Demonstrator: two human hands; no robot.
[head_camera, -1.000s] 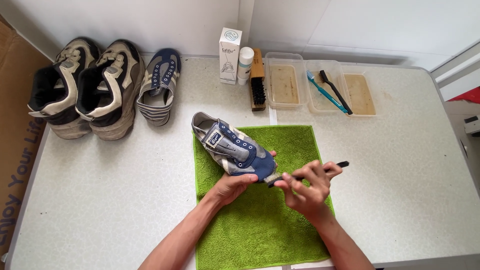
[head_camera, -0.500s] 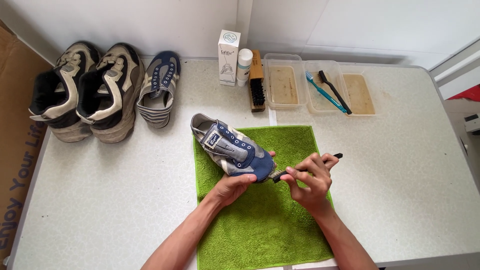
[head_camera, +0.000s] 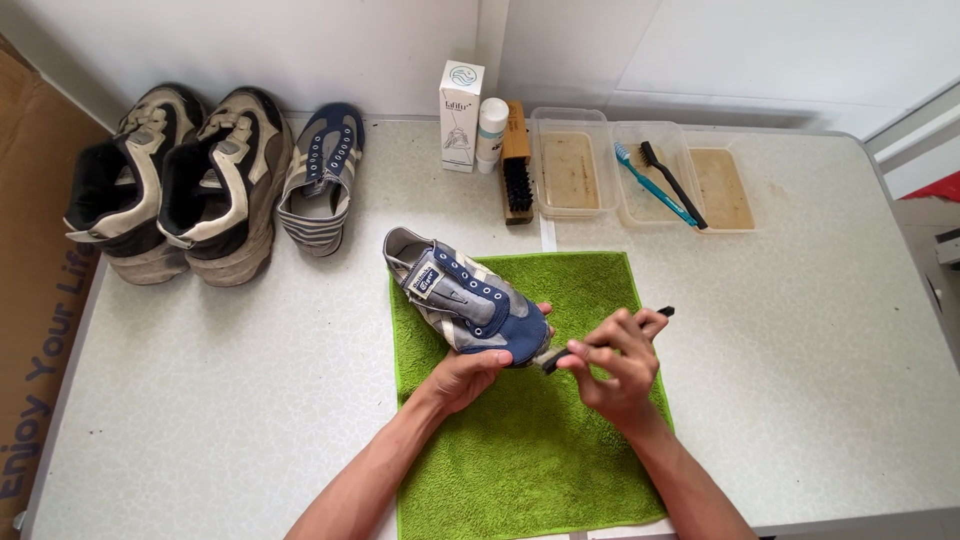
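White speckled table (head_camera: 200, 400) carries a green towel (head_camera: 530, 450) in the lower middle of the frame. On it lies a blue and grey sneaker (head_camera: 465, 300). The left hand (head_camera: 470, 375) cups its toe, fingers closed around it. The right hand (head_camera: 615, 365) pinches a small dark brush (head_camera: 600, 342), bristles at the toe tip. Cleaning seems only partly done: the matching sneaker (head_camera: 320, 180) and 2 bulky shoes (head_camera: 175, 185) wait at upper left.
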